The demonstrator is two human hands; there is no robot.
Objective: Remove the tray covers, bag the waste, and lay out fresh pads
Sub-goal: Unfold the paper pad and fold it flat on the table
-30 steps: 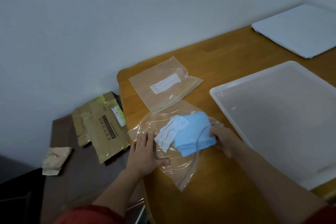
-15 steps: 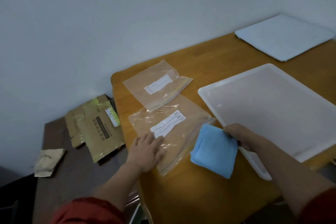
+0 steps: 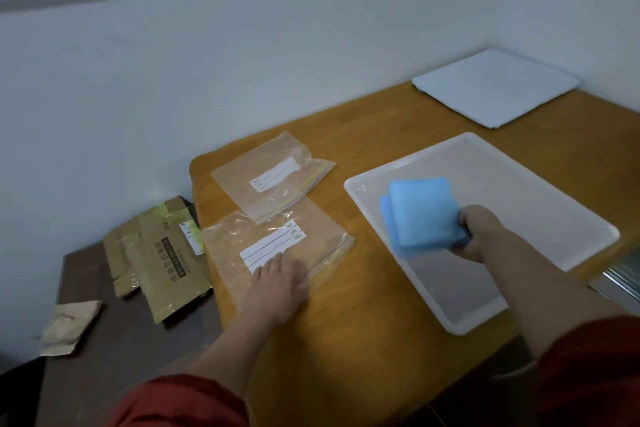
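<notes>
My right hand (image 3: 479,232) grips a folded blue pad (image 3: 420,211) by its right edge and holds it over the near left part of the white tray (image 3: 540,184). My left hand (image 3: 277,284) lies flat, fingers apart, on the near clear zip bag (image 3: 277,246), which has a white label and looks empty. A second clear zip bag (image 3: 273,177) lies just behind it on the wooden table (image 3: 353,305). A second tray with a pale blue cover (image 3: 495,87) sits at the table's far right corner.
Left of the wooden table stands a lower dark table (image 3: 114,340) carrying flattened cardboard packaging (image 3: 159,256) and a crumpled brown scrap (image 3: 69,326). A white wall runs behind. The near tray overhangs the table's right edge, where a metal rail (image 3: 620,281) shows.
My right hand drew the blue pad out of the near zip bag and carried it right, over the white tray. My left hand stayed pressing the bag flat.
</notes>
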